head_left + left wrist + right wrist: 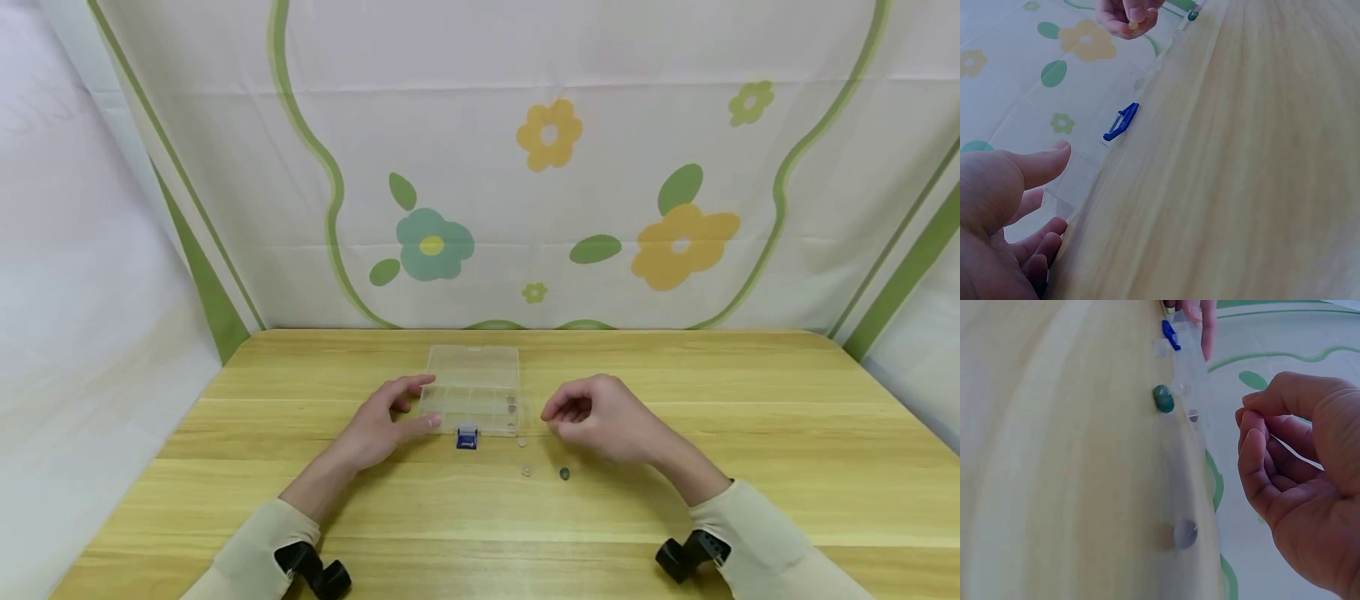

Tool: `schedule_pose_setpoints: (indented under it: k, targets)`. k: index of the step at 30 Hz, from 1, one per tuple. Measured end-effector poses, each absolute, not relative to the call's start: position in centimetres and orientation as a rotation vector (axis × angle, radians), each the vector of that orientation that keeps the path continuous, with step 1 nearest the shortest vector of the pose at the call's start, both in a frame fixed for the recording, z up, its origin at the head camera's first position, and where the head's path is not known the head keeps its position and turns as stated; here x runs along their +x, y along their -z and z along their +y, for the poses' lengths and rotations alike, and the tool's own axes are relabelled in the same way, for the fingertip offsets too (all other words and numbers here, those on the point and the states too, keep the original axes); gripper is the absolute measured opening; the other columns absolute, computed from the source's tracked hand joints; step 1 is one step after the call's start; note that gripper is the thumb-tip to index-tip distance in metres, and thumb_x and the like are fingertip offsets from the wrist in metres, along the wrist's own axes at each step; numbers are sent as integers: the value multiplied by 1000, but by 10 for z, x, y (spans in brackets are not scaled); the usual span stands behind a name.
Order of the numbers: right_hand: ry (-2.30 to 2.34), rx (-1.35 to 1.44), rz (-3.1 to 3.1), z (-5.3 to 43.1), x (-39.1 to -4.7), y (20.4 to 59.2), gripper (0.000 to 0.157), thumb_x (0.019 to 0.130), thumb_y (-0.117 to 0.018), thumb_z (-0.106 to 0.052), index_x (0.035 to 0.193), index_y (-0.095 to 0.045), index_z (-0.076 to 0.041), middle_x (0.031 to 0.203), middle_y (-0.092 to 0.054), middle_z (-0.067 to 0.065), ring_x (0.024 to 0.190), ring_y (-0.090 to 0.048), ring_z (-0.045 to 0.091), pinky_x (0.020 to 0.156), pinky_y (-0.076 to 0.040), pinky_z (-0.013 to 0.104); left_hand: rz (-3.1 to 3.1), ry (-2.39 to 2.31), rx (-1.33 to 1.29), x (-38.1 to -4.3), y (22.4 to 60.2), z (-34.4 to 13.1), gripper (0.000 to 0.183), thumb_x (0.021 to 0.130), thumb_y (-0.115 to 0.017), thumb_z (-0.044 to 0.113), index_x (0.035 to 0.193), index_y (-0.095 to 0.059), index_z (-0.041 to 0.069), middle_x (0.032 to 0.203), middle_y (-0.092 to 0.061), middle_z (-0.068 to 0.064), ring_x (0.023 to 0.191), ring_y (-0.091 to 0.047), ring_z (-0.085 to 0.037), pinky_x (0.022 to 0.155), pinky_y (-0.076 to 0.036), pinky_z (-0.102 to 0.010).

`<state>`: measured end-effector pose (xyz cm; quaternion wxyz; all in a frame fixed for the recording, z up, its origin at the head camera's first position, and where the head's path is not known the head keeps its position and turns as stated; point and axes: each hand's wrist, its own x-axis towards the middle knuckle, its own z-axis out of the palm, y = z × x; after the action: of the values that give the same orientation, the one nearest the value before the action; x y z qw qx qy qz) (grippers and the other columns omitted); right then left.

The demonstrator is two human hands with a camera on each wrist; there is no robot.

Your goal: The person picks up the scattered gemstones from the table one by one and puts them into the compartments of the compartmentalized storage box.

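Note:
A clear plastic compartment box (468, 410) with a blue latch (467, 438) lies with its lid (474, 367) folded back. My left hand (378, 425) rests at its left end, thumb extended over the front corner and fingers loosely bent along the side. To the right of the box, my right hand (603, 417) pinches a small yellowish bead (1134, 25) between thumb and fingertips, best seen in the left wrist view. A few small stones (512, 409) sit in the right-hand compartments. On the table are a green bead (565, 473) and a clear bead (527, 471).
Another clear bead (522, 442) lies by the box's front right corner. A clear round bead (1185, 534) lies nearest the right wrist camera. The wooden table (465, 508) ends at a hanging cloth (480, 167) printed with flowers.

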<state>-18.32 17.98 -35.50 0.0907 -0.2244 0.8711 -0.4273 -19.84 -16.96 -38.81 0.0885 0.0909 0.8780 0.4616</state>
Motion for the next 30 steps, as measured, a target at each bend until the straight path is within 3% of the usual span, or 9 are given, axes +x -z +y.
schedule_pose_setpoints:
  k: [20,30]
  targets:
    - [1316,-697,2602,146,-197,345,11,94,-75,-8,103,-81,-6,93,-76,1,79,-64,17,68,-54,24,2615,-1379,271,-198,390,-172,63,96,-79,37,154,-56,25,148,-56,-9,123,-49,-28,98,-42,-41]
    - [1330,-636,2612,141,-198,350,10,96,-76,-10,105,-81,-8,96,-77,0,84,-67,15,73,-56,25,2613,-1381,284,-198,390,-171,62,97,-79,36,153,-56,25,147,-56,-10,123,-49,-28,99,-42,-42]
